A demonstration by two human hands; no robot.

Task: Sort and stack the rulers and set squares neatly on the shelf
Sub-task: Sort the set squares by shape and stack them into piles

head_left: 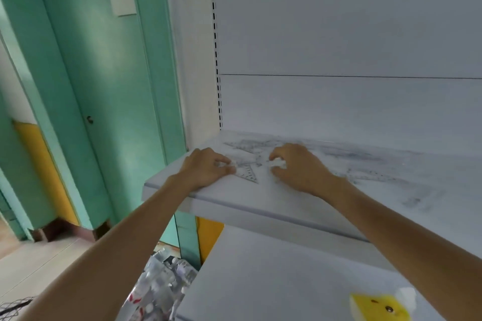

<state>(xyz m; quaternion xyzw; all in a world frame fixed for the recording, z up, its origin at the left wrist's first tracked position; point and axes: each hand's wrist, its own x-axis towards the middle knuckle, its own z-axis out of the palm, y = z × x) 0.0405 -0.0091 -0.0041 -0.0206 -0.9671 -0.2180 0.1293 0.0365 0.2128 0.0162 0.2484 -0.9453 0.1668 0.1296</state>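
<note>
I see the left hand [206,168] pinching a clear set square [249,175] flat on the shelf [260,194], the right hand [300,167] curled on a pale piece [278,163] I can't identify. I judge both thin, light, slick plastic, best lifted by a corner.

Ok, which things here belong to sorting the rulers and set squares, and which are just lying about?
For the job: set square, clear rulers behind it, upper shelf, left hand, right hand.
Lying about: yellow object on lower shelf, plastic packets on floor.
</note>
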